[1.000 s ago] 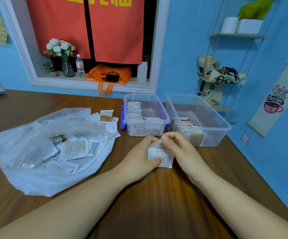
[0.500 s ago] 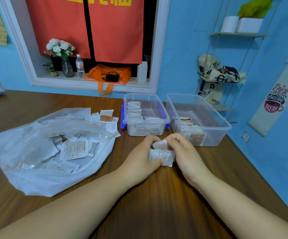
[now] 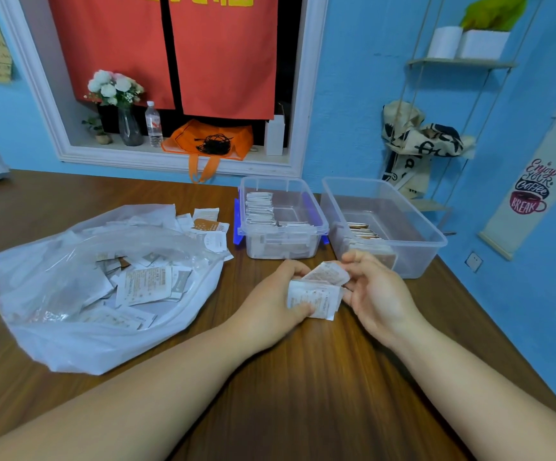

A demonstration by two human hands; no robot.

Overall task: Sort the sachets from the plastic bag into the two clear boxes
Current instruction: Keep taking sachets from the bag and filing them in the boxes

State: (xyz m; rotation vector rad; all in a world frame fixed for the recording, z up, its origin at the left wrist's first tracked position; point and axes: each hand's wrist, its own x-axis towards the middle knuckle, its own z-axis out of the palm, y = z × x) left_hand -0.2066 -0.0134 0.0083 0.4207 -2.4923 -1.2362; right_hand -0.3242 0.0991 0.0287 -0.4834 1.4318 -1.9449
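Several white paper sachets (image 3: 313, 299) are gripped by left hand (image 3: 270, 304); top sachet (image 3: 329, 272) is pinched by right hand (image 3: 378, 291), with wider clear plastic box (image 3: 419, 261) just beyond it.

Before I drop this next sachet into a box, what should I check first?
1. Grip of left hand on sachet stack: ok, fingers curled round it.
2. Pinch of right hand on top sachet, tilted up off the stack: ok.
3. Type of top sachet readable: cannot tell, print blurred.
4. Lids off left clear box and right clear box: ok.
5. Room in both boxes: ok, each shows bare floor.
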